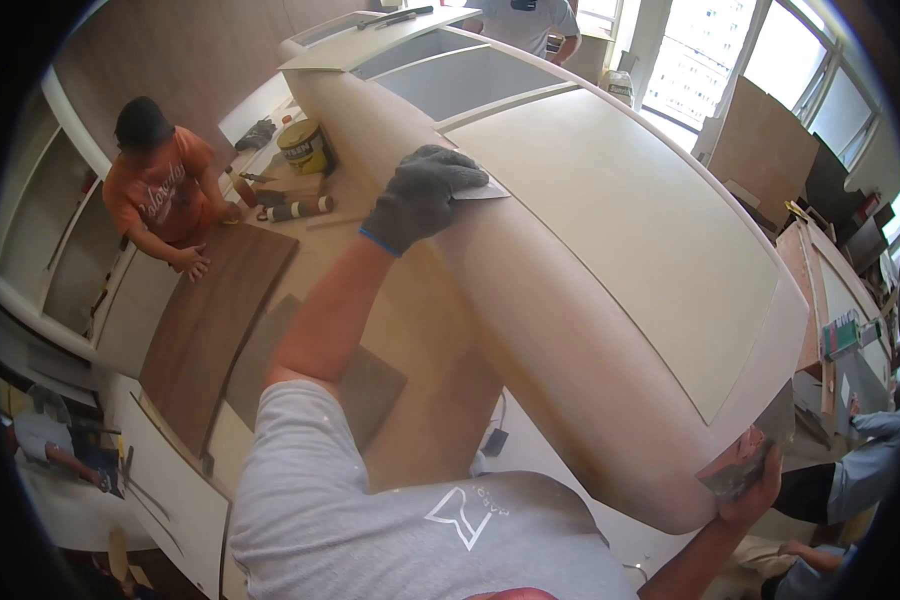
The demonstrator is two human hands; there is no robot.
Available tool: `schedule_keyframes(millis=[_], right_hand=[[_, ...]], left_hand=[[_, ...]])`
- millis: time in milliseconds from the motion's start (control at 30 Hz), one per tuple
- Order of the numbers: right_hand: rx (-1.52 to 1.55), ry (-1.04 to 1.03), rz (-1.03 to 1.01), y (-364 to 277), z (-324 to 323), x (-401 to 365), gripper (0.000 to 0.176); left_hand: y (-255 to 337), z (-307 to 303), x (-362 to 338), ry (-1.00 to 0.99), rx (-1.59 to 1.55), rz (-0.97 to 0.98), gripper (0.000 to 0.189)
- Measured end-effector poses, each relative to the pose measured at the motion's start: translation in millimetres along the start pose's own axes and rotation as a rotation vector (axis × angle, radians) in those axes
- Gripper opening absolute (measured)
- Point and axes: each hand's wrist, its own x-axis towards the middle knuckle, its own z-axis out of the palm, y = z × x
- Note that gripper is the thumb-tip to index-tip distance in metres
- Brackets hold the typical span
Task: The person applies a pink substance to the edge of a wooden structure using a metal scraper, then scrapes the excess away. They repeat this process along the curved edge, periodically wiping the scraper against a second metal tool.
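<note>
A large cream cabinet (620, 230) lies across the middle of the view, its rounded beige edge (530, 300) facing me. My left hand (420, 195) wears a grey glove and presses a thin metal scraper blade (482, 190) against the top of that rounded edge. My right hand (755, 485) is bare, at the lower right end of the cabinet. It grips a wide putty knife (755, 445) smeared with pinkish filler, held against the rounded edge's end.
A person in an orange shirt (160, 190) crouches at the left, hands on a brown panel (210, 320) on the floor. A yellow can (303, 147) and tools lie behind. Another person (525, 20) stands at the far end, a blue-sleeved person (860, 470) at the right.
</note>
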Motion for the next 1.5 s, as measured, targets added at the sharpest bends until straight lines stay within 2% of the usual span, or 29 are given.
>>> schedule_keyframes(millis=[167, 367, 467, 633, 767, 833, 933, 1000, 1067, 1100, 1167, 1267, 1300, 1367, 1400, 1467, 1500], right_hand=[[0.133, -0.052, 0.017, 0.9, 0.2, 2.1, 0.047], [-0.037, 0.099, -0.017, 0.5, -10.1, -7.8, 0.042], [0.037, 0.048, 0.012, 0.5, 6.6, 3.4, 0.041], [0.058, -0.036, 0.006, 0.8, 5.1, 4.7, 0.041], [-0.022, 0.139, -0.010, 2.1, -4.0, -5.0, 0.040], [-0.047, 0.161, 0.010, 0.1, -2.7, -5.8, 0.040], [-0.075, 0.145, 0.018, -2.2, -8.2, -6.9, 0.040], [0.008, 0.042, 0.029, -2.4, -2.6, -3.9, 0.040], [-0.022, 0.194, -0.030, 3.3, 8.2, 1.1, 0.034], [-0.091, 0.406, -0.086, 9.2, 12.8, -1.3, 0.031], [-0.158, 0.647, -0.132, 14.9, 18.4, -3.2, 0.028], [-0.288, 0.683, -0.151, 18.8, 21.7, -2.0, 0.027], [-0.426, 0.658, -0.168, 20.4, 20.7, -4.3, 0.027], [-0.451, 0.571, -0.158, 18.6, 15.6, -8.9, 0.028], [-0.338, 0.512, -0.130, 13.6, 14.0, -8.8, 0.029], [-0.246, 0.578, -0.116, 14.1, 11.9, -7.8, 0.031], [-0.266, 0.703, -0.131, 19.5, 20.5, -4.4, 0.032]], left_hand=[[-1.0, -13.1, -3.2, -0.074, -0.023, -0.046, 0.027], [5.4, -9.4, 6.0, -0.006, 0.001, -0.022, 0.028], [0.2, 0.9, 1.8, -0.061, 0.005, -0.026, 0.027], [5.0, -20.7, -1.7, -0.137, 0.033, -0.052, 0.027], [5.2, -21.7, 4.9, -0.030, 0.010, -0.041, 0.025], [2.3, -9.9, 3.2, -0.018, 0.002, -0.003, 0.025], [-1.4, 4.6, -12.5, 0.007, -0.025, -0.031, 0.027], [-0.2, -5.8, -24.4, -0.020, -0.038, -0.017, 0.028], [1.6, -18.3, -18.5, -0.026, -0.020, -0.020, 0.028], [3.3, -24.0, -14.9, -0.028, 0.001, -0.037, 0.028], [9.0, -31.3, -12.1, -0.019, 0.036, -0.067, 0.029], [8.9, -23.8, 2.7, 0.003, 0.056, -0.110, 0.029], [6.8, -23.1, 7.5, -0.026, 0.062, -0.104, 0.029], [5.5, -21.2, 14.4, -0.087, 0.071, -0.091, 0.028], [7.8, -21.0, 16.8, -0.156, 0.057, -0.144, 0.028], [-2.1, -12.1, 11.4, -0.170, 0.068, -0.161, 0.028], [-1.6, -11.3, 13.1, -0.179, 0.073, -0.166, 0.027]])
